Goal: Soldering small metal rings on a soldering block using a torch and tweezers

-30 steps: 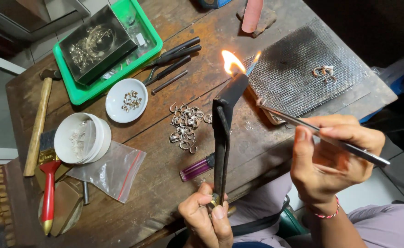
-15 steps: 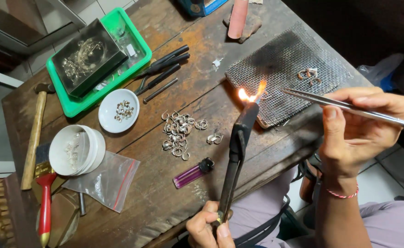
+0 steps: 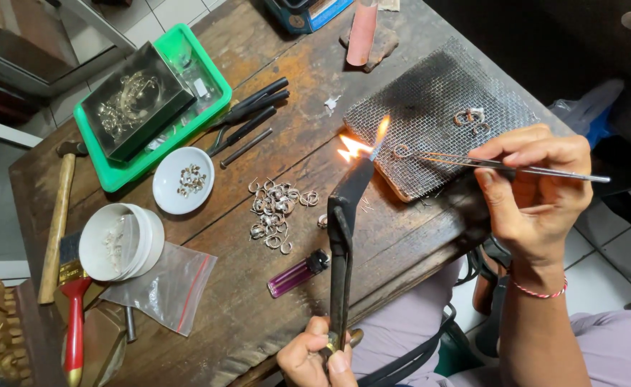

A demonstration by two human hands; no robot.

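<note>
Left hand (image 3: pixel 315 355) at bottom edge, fingers curled tight around the base of a black torch (image 3: pixel 343 244). Torch runs up from the hand over the wooden bench (image 3: pixel 416 236), nozzle tilted right, lit; flame (image 3: pixel 362 145) burns at the near-left corner of the wire mesh pad (image 3: pixel 437 107). Right hand (image 3: pixel 534 190) at right, thumb and fingers pinching long metal tweezers (image 3: pixel 502 165), red cord on the wrist. Tweezers point left, tips holding a small ring (image 3: pixel 401 151) just over the mesh, close beside the flame.

Purple lighter (image 3: pixel 297 274) lies on the bench left of the torch. Clear plastic bag (image 3: pixel 163 287) and red-handled brush (image 3: pixel 72 315) at near left. Loose pile of silver rings (image 3: pixel 276 211) mid-bench. White round container (image 3: pixel 118 242) and white dish (image 3: pixel 183 180) with small metal pieces to the left; hammer (image 3: pixel 57 222) along the left edge. Black pliers (image 3: pixel 247 115) above the pile. Green tray (image 3: pixel 208 107) far left holds a dark box (image 3: pixel 136 104). 3 or so small rings (image 3: pixel 471 118) sit on the far part of the mesh. Reddish stick (image 3: pixel 362 32) at the far edge.
</note>
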